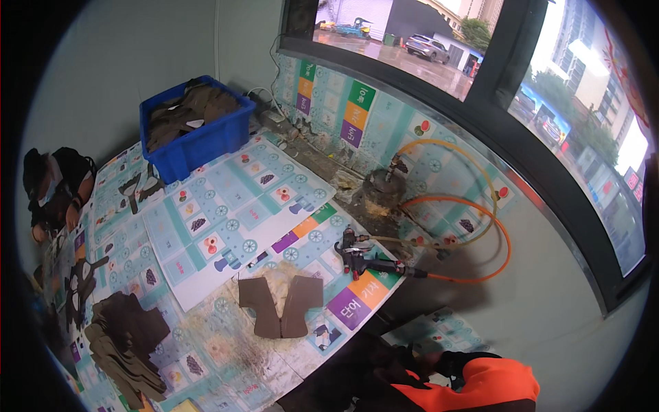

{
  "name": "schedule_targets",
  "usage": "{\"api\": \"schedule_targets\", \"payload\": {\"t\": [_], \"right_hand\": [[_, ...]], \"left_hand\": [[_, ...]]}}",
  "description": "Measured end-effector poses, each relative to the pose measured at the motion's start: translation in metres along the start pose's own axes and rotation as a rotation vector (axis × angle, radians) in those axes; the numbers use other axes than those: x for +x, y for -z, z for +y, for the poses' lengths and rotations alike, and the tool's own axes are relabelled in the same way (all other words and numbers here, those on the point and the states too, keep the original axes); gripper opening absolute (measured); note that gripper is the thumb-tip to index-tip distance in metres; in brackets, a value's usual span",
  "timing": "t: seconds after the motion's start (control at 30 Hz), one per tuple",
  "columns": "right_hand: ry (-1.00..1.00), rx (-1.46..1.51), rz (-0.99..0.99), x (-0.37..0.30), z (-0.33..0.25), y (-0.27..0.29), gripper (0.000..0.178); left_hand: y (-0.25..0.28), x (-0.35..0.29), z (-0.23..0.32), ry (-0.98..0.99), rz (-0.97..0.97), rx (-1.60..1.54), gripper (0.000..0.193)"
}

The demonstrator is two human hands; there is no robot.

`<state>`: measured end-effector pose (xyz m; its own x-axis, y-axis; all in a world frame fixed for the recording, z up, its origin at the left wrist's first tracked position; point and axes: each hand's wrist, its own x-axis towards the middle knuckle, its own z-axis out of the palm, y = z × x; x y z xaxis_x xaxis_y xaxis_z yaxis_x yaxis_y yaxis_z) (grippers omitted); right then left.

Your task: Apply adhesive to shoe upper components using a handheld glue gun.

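Observation:
At the lower right, an orange and black sleeve (480, 384) comes into view. My right hand (428, 362) shows only in part by the dark cuff, low beside the table's near right edge; its fingers are hidden. My left hand is out of the picture. Nearest on the table lies a flat brown cut piece (281, 323) with a V-shaped notch, on a patch stained with yellowish residue. Beyond it a black spray gun (367, 262) rests near the right edge, joined to an orange hose (504, 250). Left of the notched piece is a fanned stack of brown pieces (130, 336).
A blue bin (195, 154) full of brown pieces stands at the back. Behind the gun sits a crusted pot (384, 189) with a looping yellowish tube (473, 158). At the far left another person (58, 182) bends over the table (237, 226), near several dark cut pieces (82, 281).

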<state>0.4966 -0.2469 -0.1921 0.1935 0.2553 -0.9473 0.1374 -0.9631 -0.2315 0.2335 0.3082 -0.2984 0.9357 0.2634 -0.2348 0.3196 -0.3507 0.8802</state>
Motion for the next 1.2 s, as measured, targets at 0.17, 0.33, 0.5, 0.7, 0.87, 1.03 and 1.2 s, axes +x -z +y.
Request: {"api": "schedule_targets", "payload": {"t": [0.17, 0.33, 0.5, 0.7, 0.87, 1.03, 1.2], "right_hand": [[0.019, 1.164, 0.279, -0.123, -0.021, -0.061, 0.037], [-0.019, 0.992, 0.279, -0.118, 0.055, -0.126, 0.036], [-0.058, 0.837, 0.299, -0.11, 0.013, -0.102, 0.035], [-0.087, 0.62, 0.302, -0.055, -0.143, -0.036, 0.033], [-0.101, 0.441, 0.328, -0.1, 0.008, -0.044, 0.032], [-0.159, 0.251, 0.33, -0.086, 0.015, -0.038, 0.032], [-0.226, 0.045, 0.31, -0.08, -0.011, 0.008, 0.031]], "left_hand": [[0.027, -0.015, -0.025, -0.025, -0.015, 0.094, 0.023], [0.034, -0.024, -0.031, -0.034, 0.009, 0.131, 0.023], [0.034, -0.023, -0.034, -0.066, 0.016, 0.168, 0.022], [0.034, -0.035, -0.043, -0.079, 0.056, 0.213, 0.022], [0.044, -0.02, -0.04, -0.11, 0.095, 0.252, 0.022], [0.029, -0.013, -0.04, -0.11, 0.11, 0.257, 0.021], [0.011, 0.0, -0.038, -0.09, 0.122, 0.248, 0.021]]}}
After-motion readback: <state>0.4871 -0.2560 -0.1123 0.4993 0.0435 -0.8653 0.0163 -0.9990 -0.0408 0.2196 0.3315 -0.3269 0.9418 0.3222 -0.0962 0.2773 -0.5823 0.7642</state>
